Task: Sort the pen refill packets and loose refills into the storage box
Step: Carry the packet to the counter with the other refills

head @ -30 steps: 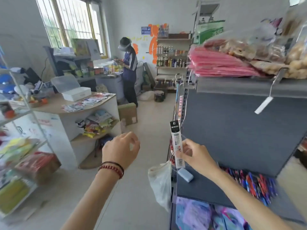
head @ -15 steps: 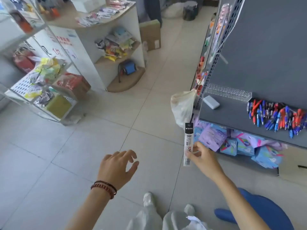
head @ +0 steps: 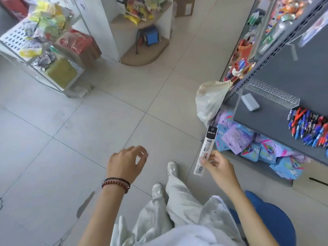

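Note:
My right hand (head: pixel 217 166) pinches a long white pen refill packet (head: pixel 205 148) with a black top, held nearly upright beside the grey shelf unit (head: pixel 276 119). My left hand (head: pixel 126 164), wearing bead bracelets at the wrist, hovers over the floor with curled, parted fingers and holds nothing. A heap of loose red and blue pens or refills (head: pixel 308 126) lies on the shelf at the right. No storage box is in view.
A plastic bag (head: pixel 211 102) hangs on the shelf's corner. Blue and purple packets (head: pixel 257 148) fill the bottom shelf. A white block (head: pixel 250 104) lies on the grey shelf. A blue stool (head: pixel 276 217) is behind my legs. A white rack (head: pixel 44 50) of goods stands far left.
The view has tipped from the shop's far end down to the floor and my legs. My right hand lowered the refill packet away from the shelf; the left hand sank too.

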A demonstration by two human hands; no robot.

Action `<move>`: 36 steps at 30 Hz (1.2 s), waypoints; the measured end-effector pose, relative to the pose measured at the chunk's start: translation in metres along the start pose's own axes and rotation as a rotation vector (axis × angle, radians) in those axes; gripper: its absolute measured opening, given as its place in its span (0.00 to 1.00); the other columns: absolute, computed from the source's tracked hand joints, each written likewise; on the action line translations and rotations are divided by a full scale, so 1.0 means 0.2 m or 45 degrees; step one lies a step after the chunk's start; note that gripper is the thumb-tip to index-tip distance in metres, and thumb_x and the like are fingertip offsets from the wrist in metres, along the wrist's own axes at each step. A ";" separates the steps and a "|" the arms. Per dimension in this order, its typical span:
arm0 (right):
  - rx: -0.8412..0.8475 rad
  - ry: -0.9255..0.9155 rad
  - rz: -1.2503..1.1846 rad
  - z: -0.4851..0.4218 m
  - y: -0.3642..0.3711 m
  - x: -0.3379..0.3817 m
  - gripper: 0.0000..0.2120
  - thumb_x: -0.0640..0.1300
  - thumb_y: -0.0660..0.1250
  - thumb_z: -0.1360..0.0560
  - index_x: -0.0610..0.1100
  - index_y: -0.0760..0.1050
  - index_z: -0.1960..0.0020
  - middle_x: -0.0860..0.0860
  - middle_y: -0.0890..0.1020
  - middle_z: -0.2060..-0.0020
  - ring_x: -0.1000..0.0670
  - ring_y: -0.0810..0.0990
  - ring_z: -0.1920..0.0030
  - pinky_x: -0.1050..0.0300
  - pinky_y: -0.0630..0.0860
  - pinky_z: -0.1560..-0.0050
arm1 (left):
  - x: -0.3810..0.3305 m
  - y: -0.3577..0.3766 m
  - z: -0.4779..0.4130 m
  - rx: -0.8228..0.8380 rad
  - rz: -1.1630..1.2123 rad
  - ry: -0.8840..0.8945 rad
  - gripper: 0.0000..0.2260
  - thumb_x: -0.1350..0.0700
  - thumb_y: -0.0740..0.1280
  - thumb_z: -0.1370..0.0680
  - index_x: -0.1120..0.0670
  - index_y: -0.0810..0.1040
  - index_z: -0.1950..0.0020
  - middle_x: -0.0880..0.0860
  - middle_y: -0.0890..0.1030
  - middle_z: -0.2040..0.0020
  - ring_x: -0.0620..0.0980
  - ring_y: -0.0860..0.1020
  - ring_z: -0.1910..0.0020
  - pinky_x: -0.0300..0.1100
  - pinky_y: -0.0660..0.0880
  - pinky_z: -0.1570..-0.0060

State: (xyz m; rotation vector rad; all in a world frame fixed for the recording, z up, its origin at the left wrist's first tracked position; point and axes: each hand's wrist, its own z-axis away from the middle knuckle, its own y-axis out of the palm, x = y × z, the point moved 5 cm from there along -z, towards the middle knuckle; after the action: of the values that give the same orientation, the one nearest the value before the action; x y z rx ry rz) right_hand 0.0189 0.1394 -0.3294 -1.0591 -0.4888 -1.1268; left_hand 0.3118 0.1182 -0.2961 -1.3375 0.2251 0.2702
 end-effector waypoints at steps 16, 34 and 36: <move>0.174 -0.141 0.082 -1.10 0.13 0.73 0.05 0.46 0.72 0.26 0.51 0.76 0.56 0.57 0.83 0.61 0.64 0.79 0.65 0.74 0.70 0.62 | -0.03 -0.27 -0.98 0.050 -0.096 -0.035 0.08 0.45 0.57 0.21 0.40 0.75 0.48 0.36 0.80 0.57 0.38 0.79 0.59 0.34 0.70 0.65; -0.026 -0.047 0.005 -2.00 0.21 1.38 0.05 0.44 0.73 0.26 0.50 0.76 0.56 0.56 0.83 0.62 0.63 0.79 0.65 0.73 0.71 0.60 | -0.06 -0.65 -2.56 0.178 -0.207 0.460 0.10 0.48 0.55 0.20 0.41 0.74 0.44 0.40 0.81 0.50 0.42 0.79 0.53 0.40 0.72 0.52; -0.054 -0.027 -0.003 -2.13 0.17 1.40 0.05 0.44 0.73 0.26 0.49 0.77 0.56 0.56 0.84 0.62 0.64 0.79 0.65 0.74 0.70 0.61 | -0.13 -0.65 -2.72 0.175 -0.226 0.497 0.10 0.47 0.55 0.20 0.41 0.74 0.44 0.40 0.81 0.50 0.42 0.79 0.53 0.38 0.72 0.53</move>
State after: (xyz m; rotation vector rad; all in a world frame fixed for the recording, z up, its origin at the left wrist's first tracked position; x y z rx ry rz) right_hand 0.0859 -0.3660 -0.3205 -1.1086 -0.4848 -1.1331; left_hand 0.3246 -0.4420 -0.2870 -1.2558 0.4415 -0.1569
